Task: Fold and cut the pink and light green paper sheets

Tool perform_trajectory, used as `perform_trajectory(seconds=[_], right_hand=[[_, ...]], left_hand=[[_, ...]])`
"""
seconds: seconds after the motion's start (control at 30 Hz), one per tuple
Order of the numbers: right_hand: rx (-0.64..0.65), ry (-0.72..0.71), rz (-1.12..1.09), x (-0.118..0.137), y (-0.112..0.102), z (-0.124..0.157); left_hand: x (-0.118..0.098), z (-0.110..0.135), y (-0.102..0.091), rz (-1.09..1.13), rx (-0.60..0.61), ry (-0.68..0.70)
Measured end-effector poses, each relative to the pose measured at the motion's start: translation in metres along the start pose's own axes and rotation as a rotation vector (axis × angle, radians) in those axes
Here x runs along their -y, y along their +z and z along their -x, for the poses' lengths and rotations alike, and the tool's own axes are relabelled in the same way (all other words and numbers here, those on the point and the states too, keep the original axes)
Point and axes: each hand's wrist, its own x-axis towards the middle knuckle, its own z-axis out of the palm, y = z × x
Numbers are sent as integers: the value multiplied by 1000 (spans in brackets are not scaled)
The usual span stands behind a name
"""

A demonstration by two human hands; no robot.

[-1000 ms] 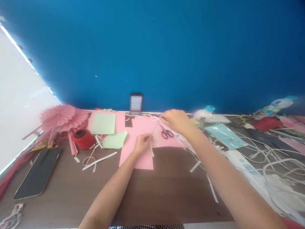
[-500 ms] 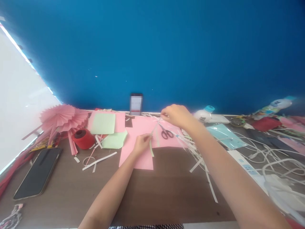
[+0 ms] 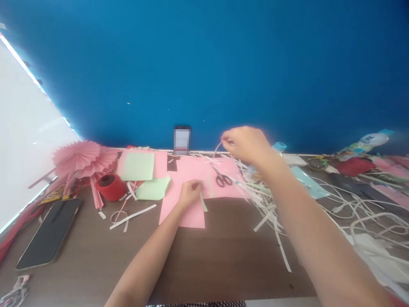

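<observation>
Over the pink paper [image 3: 182,215], my left hand [image 3: 189,192] is closed in a pinch on a narrow pale green paper strip [image 3: 203,203], whose end hangs below the fingers. My right hand [image 3: 246,144] is raised to the right, in front of the blue wall. Its thumb and finger are closed on a thin white strip [image 3: 217,148] that curls down to the left. Between the two hands, a pair of scissors [image 3: 224,181] with dark handles lies on pink paper. Another pale green strip [image 3: 210,181] is beside the scissors.
Many loose white strips [image 3: 263,204] are heaped right of the scissors. Green sheets [image 3: 153,188], a red roll [image 3: 111,186] and a pink paper fan [image 3: 84,158] are on the left. A phone [image 3: 49,232] lies front left; another phone [image 3: 182,140] leans on the wall. White cables [image 3: 361,209] spread at right.
My right hand has moved up and to the right with the thin white strip, which was stretched between both hands and now curls loosely. My left hand has stayed nearly in place.
</observation>
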Motion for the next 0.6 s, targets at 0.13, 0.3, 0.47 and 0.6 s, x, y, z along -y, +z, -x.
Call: perform_trajectory(seconds=[0.13,0.3,0.47,0.6], right_hand=[[-167,71,-223,10,6,24],[-298,295,-550,23,52,67],[-371,555,-973,31,102,96],[-424,696,-1175,39,129,108]], left_hand=[[-8,0,-1,47,-24,-24],[-12,0,-1,48,-69,-5],[-11,0,1,133,-117,-73],[-11,-1,-1,181,-111,-19]])
